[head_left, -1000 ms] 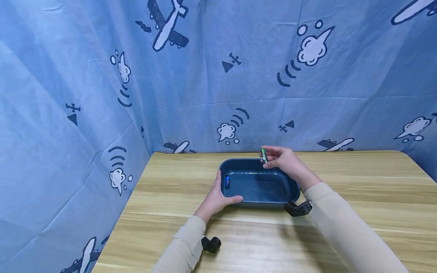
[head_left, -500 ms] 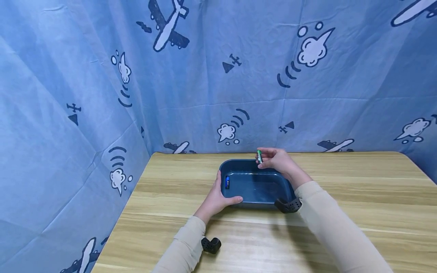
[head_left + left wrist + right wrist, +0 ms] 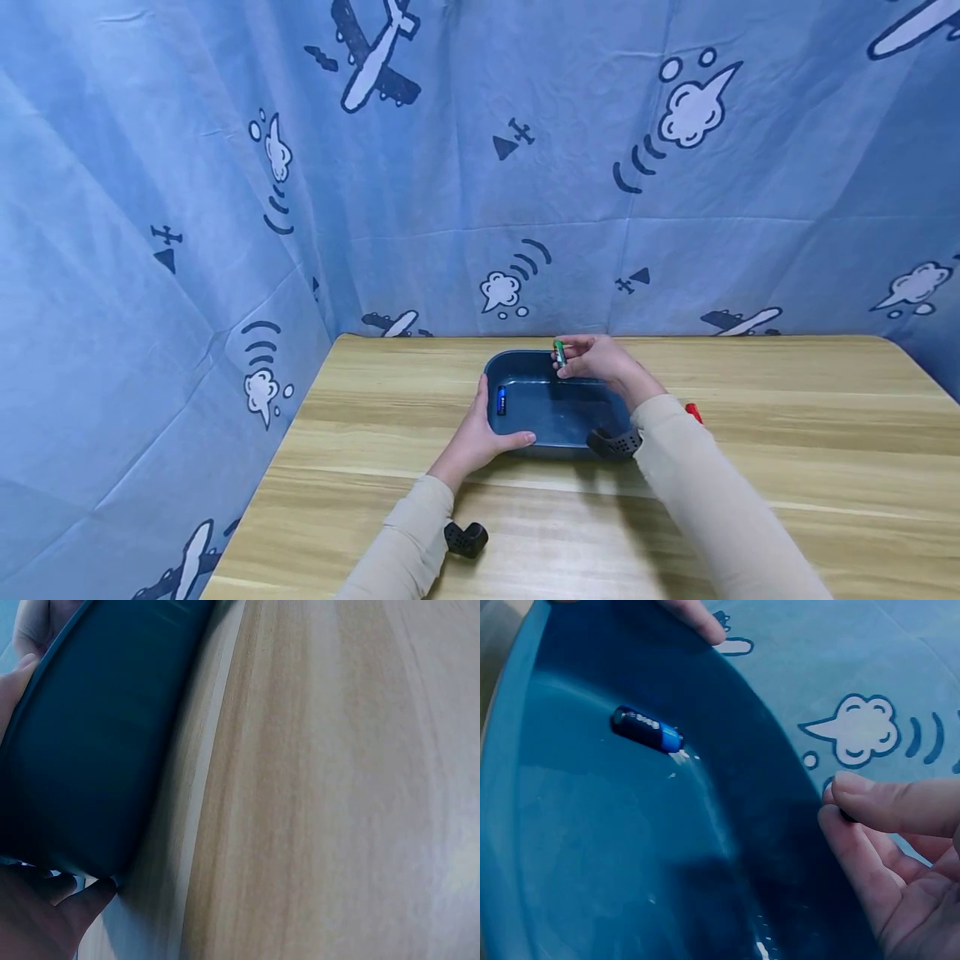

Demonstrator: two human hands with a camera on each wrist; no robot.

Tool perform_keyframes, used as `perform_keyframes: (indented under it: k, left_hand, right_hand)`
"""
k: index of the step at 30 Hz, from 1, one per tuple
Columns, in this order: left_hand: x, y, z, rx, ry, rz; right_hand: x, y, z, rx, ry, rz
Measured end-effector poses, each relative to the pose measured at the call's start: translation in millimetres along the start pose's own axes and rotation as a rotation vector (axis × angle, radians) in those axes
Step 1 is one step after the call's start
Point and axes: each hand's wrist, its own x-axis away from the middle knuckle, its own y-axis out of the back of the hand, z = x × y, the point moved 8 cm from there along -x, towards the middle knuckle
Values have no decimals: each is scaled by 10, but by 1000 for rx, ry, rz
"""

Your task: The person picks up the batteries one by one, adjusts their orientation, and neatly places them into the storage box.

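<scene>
A dark blue rectangular plastic box [image 3: 555, 421] sits on the table, held at its near left corner by my left hand [image 3: 477, 432]. My left thumb lies along its front side and the fingers go round its left end. Inside, against the left end, lies a blue and black battery [image 3: 501, 401], seen larger in the right wrist view. Above the box's back rim, my right hand [image 3: 603, 362] pinches a green battery [image 3: 559, 353] between thumb and fingers. In the right wrist view the right fingers [image 3: 855, 859] hide nearly all of that battery.
On the table, right of the box, a small red object [image 3: 693, 412] shows partly behind the right sleeve. The wooden table [image 3: 390, 392] reaches back to a blue curtain [image 3: 555, 167] printed with planes and clouds. Black bands [image 3: 465, 540] are worn on both wrists.
My right hand has moved left and slightly down with the green battery. The red object has come into view from behind the sleeve. My left hand and the box have stayed put.
</scene>
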Motion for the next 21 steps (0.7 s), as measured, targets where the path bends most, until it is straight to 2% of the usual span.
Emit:
perform_keyframes:
  k: [4, 15, 21]
  left_hand:
    - [-9, -7, 21, 3, 9, 5]
    - [-27, -7, 30, -4, 16, 7]
    - [-19, -7, 36, -1, 11, 6]
  right_hand:
    - [-43, -116, -63, -36, -19, 83]
    - [-145, -259, -166, -38, -70, 197]
    - [-198, -328, -231, -43, -101, 184]
